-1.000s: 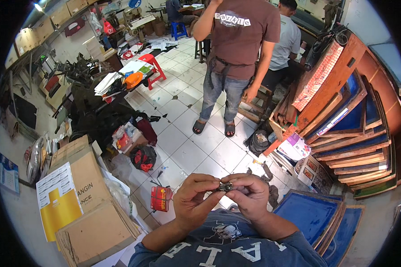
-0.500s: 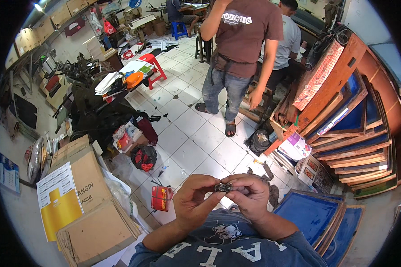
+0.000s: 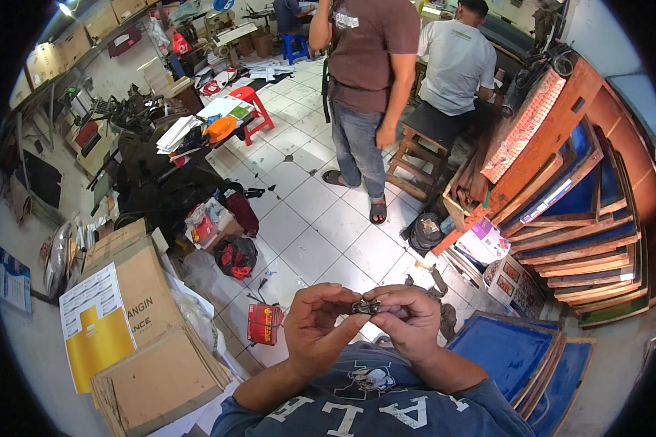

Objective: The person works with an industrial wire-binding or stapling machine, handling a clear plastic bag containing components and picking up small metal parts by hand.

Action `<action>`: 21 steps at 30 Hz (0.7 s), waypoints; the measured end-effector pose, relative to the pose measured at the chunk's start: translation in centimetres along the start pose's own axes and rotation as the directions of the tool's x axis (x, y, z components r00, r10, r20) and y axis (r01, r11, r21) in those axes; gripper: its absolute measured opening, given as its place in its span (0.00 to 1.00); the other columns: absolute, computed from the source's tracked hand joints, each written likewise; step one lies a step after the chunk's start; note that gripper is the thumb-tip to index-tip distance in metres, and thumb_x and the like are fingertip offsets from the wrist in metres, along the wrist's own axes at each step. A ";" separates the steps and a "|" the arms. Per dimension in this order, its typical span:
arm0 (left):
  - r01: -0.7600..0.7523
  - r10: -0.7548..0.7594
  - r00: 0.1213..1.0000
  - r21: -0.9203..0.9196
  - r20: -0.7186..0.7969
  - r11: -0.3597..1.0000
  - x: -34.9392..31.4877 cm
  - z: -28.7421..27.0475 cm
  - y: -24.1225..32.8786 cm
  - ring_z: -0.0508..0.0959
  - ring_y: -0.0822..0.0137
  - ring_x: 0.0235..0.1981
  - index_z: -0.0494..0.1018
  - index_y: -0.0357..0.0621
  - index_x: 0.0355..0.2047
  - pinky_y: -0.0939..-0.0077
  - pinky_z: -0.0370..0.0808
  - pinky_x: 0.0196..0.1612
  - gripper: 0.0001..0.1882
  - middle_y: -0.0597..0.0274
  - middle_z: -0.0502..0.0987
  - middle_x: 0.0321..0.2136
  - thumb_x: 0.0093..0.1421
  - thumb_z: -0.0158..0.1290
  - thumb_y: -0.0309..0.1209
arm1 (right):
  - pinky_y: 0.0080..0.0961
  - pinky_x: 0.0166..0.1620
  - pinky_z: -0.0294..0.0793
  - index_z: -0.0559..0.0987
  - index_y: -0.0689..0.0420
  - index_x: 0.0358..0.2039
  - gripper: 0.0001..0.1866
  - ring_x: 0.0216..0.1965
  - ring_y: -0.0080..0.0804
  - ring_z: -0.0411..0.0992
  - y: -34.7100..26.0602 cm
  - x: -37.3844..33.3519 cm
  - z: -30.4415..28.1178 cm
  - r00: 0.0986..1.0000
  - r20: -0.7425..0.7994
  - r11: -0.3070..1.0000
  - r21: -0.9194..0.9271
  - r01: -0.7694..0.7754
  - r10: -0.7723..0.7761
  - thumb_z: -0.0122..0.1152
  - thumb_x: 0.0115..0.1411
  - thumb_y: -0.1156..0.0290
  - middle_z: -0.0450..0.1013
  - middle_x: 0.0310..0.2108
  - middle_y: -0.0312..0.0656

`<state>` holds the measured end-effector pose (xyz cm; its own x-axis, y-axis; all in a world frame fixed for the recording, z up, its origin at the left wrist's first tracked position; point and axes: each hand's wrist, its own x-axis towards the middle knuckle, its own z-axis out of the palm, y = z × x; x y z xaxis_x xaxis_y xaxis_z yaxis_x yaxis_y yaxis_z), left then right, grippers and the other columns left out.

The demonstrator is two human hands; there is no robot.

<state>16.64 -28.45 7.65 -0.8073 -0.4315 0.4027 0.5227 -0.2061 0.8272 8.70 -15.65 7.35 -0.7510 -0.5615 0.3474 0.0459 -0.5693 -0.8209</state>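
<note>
In front of my chest, both hands pinch one small dark metal part (image 3: 366, 306) between them. Its exact kind is too small to make out; it has a shiny, rounded, silvery-black look. My left hand (image 3: 321, 320) grips its left end, thumb below and fingers curled above. On the other end the thumb and fingertips of my right hand (image 3: 408, 317) are closed in the same way. The hands nearly meet around the part, which lies about level. Just left of my left hand, on the floor, is a red package (image 3: 264, 324).
A person (image 3: 368, 95) in a brown shirt stands ahead; another (image 3: 455, 62) sits behind on a black stool (image 3: 430, 131). Cardboard boxes (image 3: 160, 371) stand at the left. Blue-meshed wooden frames (image 3: 506, 349) lean at the right, with more racked (image 3: 576, 240) above. A black-red bag (image 3: 235, 256) lies on the floor.
The standing person has shifted and turned leftward, uncovering the seated person and the stool. My hands and the metal part have hardly moved.
</note>
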 end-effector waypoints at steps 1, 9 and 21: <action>0.002 -0.002 1.000 0.016 -0.003 1.000 0.0 0.0 0.1 0.75 0.66 0.43 0.60 0.38 0.50 0.74 0.75 0.47 0.26 0.50 0.73 0.41 0.52 0.56 0.14 | 0.30 0.46 0.75 0.74 0.66 0.38 0.11 0.43 0.38 0.75 0.0 0.0 0.0 1.000 0.004 1.000 -0.002 -0.001 0.001 0.60 0.52 0.87 0.73 0.41 0.57; 0.009 -0.009 1.000 -0.049 0.001 0.999 0.1 0.0 -0.2 0.75 0.66 0.44 0.62 0.35 0.49 0.73 0.74 0.49 0.23 0.51 0.72 0.42 0.54 0.55 0.14 | 0.28 0.46 0.75 0.73 0.65 0.40 0.13 0.44 0.37 0.74 0.4 0.0 -0.3 1.000 0.020 1.000 0.018 -0.001 0.001 0.59 0.53 0.87 0.72 0.43 0.56; 0.658 -0.631 0.720 -0.005 -0.288 0.753 -0.5 -5.0 -2.0 0.73 0.70 0.40 0.69 0.33 0.46 0.75 0.71 0.48 0.11 0.57 0.71 0.42 0.63 0.46 0.21 | 0.29 0.47 0.75 0.71 0.68 0.47 0.14 0.39 0.38 0.76 4.6 0.7 -2.3 0.823 -0.147 0.830 0.212 -0.515 0.548 0.50 0.60 0.83 0.72 0.41 0.50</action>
<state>17.35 -32.24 3.87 -0.8327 -0.4334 -0.3448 -0.1361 -0.4433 0.8860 6.93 -17.30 2.75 -0.6899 -0.6861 -0.2309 0.5651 -0.3109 -0.7642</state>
